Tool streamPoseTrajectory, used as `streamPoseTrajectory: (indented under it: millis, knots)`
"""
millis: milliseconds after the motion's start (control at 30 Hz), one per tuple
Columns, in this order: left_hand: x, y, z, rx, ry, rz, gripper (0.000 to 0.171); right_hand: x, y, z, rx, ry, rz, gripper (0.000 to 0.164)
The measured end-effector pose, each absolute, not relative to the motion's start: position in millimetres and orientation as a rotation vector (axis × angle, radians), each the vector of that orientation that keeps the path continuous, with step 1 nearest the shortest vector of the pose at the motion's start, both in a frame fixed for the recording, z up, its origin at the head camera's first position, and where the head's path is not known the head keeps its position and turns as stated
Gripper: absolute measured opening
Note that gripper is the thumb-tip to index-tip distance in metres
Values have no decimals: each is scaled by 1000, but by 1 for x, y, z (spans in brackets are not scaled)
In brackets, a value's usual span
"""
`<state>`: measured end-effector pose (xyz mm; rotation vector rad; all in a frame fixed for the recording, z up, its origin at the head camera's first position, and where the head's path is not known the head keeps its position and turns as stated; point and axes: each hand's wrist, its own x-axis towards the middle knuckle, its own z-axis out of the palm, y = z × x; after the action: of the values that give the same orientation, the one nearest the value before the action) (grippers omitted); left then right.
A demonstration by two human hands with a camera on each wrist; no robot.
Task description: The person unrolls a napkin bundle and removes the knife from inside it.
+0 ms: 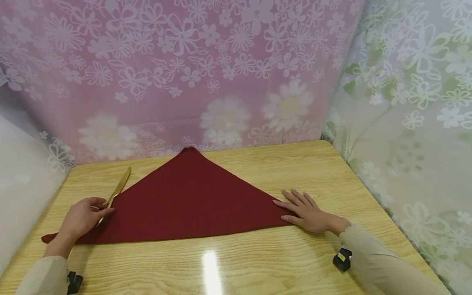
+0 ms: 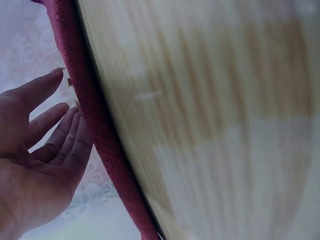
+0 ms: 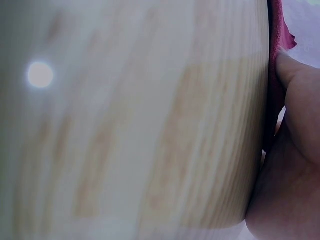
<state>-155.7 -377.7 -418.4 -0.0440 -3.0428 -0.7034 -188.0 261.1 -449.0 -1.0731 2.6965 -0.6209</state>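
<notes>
A dark red cloth napkin [image 1: 191, 200] lies folded into a wide triangle, its peak toward the back and its long edge toward me. At its left side, a gold table knife [image 1: 121, 183] slants across the cloth's edge, blade pointing away. My left hand [image 1: 82, 217] is over the knife's handle, covering part of it. In the left wrist view, the thumb and loosely bent fingers [image 2: 47, 125] stand apart, with bits of gold showing past them. My right hand [image 1: 307, 213] rests spread, palm down, on the napkin's right corner, hiding that tip.
The wood-grain table [image 1: 258, 262] has a bright light reflection near its front. A pink floral curtain [image 1: 221, 73] hangs along the back edge, and a pale floral one [image 1: 413, 135] runs down the right. White sheeting [image 1: 22, 184] stands at the left.
</notes>
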Motion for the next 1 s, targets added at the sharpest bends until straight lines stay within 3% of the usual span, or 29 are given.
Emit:
streamPoseTrajectory:
  millis: [1000]
  knots:
    - [-170, -387, -415, -107, -3123, -559, 29, -187, 258, -446, -1033, 2691, -601, 50]
